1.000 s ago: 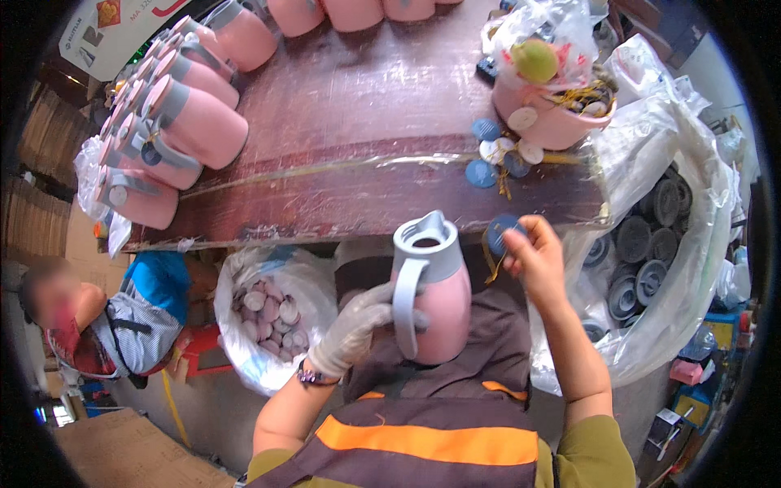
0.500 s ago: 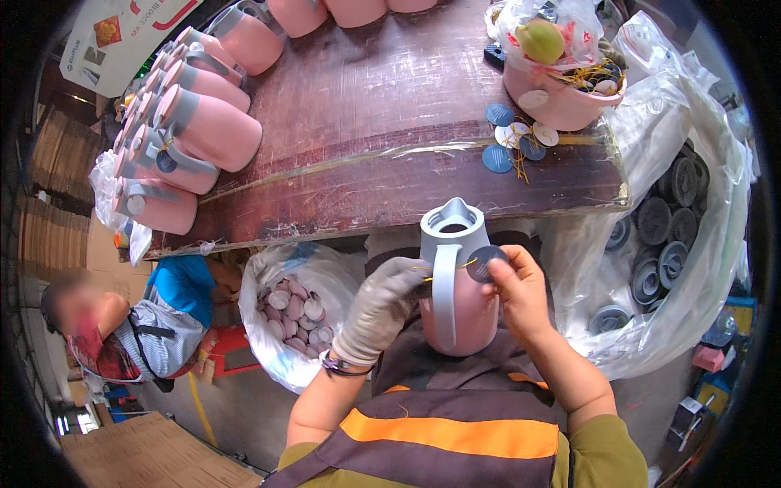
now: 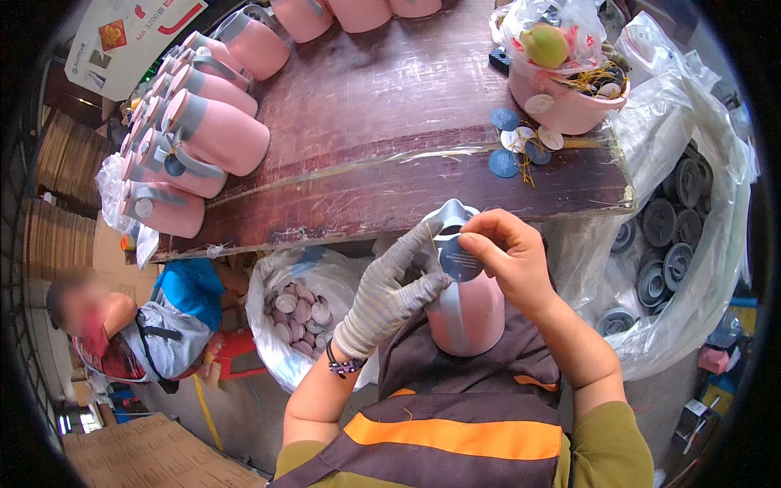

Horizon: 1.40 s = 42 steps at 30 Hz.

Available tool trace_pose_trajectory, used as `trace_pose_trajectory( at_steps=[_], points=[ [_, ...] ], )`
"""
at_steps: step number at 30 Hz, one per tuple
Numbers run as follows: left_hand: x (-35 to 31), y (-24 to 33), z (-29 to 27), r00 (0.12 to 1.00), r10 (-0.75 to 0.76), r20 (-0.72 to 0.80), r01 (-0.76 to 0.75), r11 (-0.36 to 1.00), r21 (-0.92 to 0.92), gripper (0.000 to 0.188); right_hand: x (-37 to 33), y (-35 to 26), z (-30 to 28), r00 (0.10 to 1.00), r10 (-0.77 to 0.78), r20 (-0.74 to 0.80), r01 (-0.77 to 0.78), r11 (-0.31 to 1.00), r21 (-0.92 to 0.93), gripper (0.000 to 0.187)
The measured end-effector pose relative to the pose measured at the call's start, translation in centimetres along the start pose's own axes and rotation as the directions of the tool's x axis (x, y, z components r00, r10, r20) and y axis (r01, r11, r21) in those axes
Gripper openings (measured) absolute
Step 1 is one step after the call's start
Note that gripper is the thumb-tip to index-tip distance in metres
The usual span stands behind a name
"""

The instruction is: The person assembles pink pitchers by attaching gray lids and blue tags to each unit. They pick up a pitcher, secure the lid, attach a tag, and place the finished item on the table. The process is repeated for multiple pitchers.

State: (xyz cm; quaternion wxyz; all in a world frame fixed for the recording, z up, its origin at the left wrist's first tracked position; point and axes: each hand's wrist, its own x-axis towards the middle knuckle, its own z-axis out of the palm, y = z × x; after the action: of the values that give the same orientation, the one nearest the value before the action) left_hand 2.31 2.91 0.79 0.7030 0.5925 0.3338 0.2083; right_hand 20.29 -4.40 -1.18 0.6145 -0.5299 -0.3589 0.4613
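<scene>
Pink jug [image 3: 486, 321]: stood roughly upright on the dark cloth of the lap [image 3: 415, 362], near the edge of the table [image 3: 382, 106], with both hands at the neck.
Jug's handling: looked hollow, rigid and moderately heavy; probably slid a little under a bare palm and likely scuffed if knocked.
Pale handle [image 3: 452, 321]: faced the person's body, partly behind the tag; seemed the surest place to grasp, with the jug's rounded side as second choice for steadying.
Round blue tag [image 3: 460, 260]: stood in front of the jug's neck; looked very light, thin and stiff like card, apt to crease, so best taken by the rim.
Right hand [image 3: 519, 259]: bare, pinched the tag's upper rim between thumb and forefinger; reached over from the right with a bent elbow.
Left hand [image 3: 389, 301]: gloved, held thumb and forefinger apart in a loose C beside the tag; could not tell about anything thin caught at the fingertips.
</scene>
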Motion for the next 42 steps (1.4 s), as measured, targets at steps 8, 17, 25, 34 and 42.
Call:
trace_pose_trajectory(
  at_steps=[8, 17, 25, 34, 42],
  points=[
    [0.9, -2.7, -0.7, 0.968, 0.246, 0.040, -0.249, 0.939, 0.236, 0.066, 0.0, -0.6, 0.7, 0.991, 0.066, 0.114, -0.070, 0.997, 0.029, 0.013],
    [1.1, -1.9, 0.8, 0.925, 0.377, -0.046, -0.310, 0.820, 0.480, 0.040, 0.1, 2.3, 1.0, 0.997, 0.075, -0.003, -0.074, 0.990, 0.118, 0.016],
    [1.7, -2.4, 1.1, 0.996, 0.077, -0.040, -0.084, 0.976, -0.201, 0.040, -6.4, 3.6, 2.2, 0.956, 0.246, 0.161, -0.239, 0.969, -0.061, 0.035],
    [-0.5, -7.5, -4.0, 0.894, 0.373, -0.248, -0.306, 0.913, 0.271, 0.034, -8.1, 0.5, -0.6, 0.955, 0.298, 0.003, -0.294, 0.945, -0.140, 0.032],
    [-5.8, -18.4, -10.2, 0.720, 0.046, -0.692, 0.173, 0.954, 0.244, 0.026, -6.1, 1.1, 2.6, 0.947, 0.313, 0.068, -0.274, 0.901, -0.337, 0.039]
  ],
)
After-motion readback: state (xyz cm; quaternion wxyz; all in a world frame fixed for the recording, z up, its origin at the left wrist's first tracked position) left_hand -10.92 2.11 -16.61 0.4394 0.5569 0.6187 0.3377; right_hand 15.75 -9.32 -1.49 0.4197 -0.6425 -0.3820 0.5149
